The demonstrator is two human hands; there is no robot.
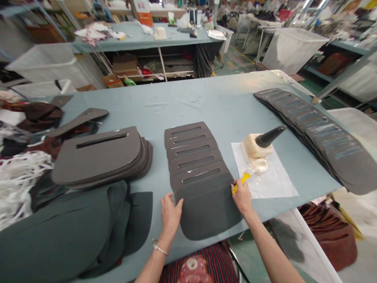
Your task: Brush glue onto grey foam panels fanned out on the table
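Note:
My right hand point(242, 196) grips the yellow-handled brush point(245, 177) beside the right edge of the overlapped panels. The brush's bristle end lies by a pale, glue-like mass below the cream bottle point(253, 147) with its black cone nozzle. My left hand point(171, 212) is open, thumb and fingers apart, at the left edge of the front dark panel point(210, 218). Whether its fingertips touch the panel is hard to tell. Behind that panel, several grey slotted panels point(188, 146) overlap in a row, with shiny wet-looking marks around their slots.
On the left stand a stack of grey slotted panels point(97, 157) and a pile of dark green pieces point(59, 232). White paper point(279, 184) lies under the bottle. Another fanned row of panels point(312, 125) runs along the right edge. Reddish-brown pieces point(335, 239) sit below the table.

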